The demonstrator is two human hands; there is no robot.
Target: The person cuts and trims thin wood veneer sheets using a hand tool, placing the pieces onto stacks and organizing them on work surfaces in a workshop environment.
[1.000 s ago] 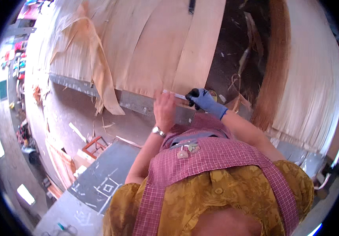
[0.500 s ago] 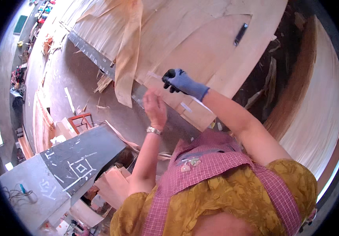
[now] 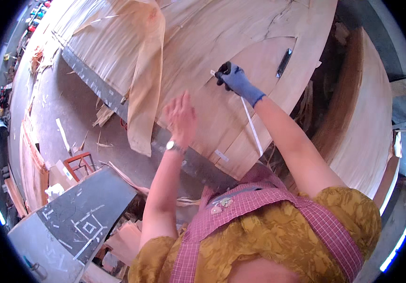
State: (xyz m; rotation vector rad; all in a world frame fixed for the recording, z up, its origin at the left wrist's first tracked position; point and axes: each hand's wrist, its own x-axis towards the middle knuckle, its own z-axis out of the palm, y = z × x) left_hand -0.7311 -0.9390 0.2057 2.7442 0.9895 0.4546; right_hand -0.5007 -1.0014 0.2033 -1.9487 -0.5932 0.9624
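Note:
A large sheet of pale wood veneer [image 3: 198, 52] lies in front of me, with cracks and a curved cut line in it. My right hand [image 3: 232, 78], in a blue glove with dark fingertips, is closed over the sheet. It grips a narrow white strip of tape [image 3: 251, 125], whose short end pokes out past the fingers while the long part trails toward my apron. Bare and wearing a watch [image 3: 171, 145], my left hand [image 3: 180, 117] hovers by the sheet's near edge, fingers extended and slightly blurred, holding nothing. A small piece of white tape [image 3: 221, 155] sits on the veneer nearby.
A black oblong object [image 3: 284, 63] rests on the sheet to the right. A loose veneer strip [image 3: 146, 94] hangs over the near edge. At lower left stands a dark-topped table [image 3: 113, 188] beside a reddish frame [image 3: 77, 165]. Stacked veneer [image 3: 349, 137] curves along the right.
My right hand has moved farther over the sheet, and more of the white strip shows below it. My left hand has risen slightly. The whole view has shifted.

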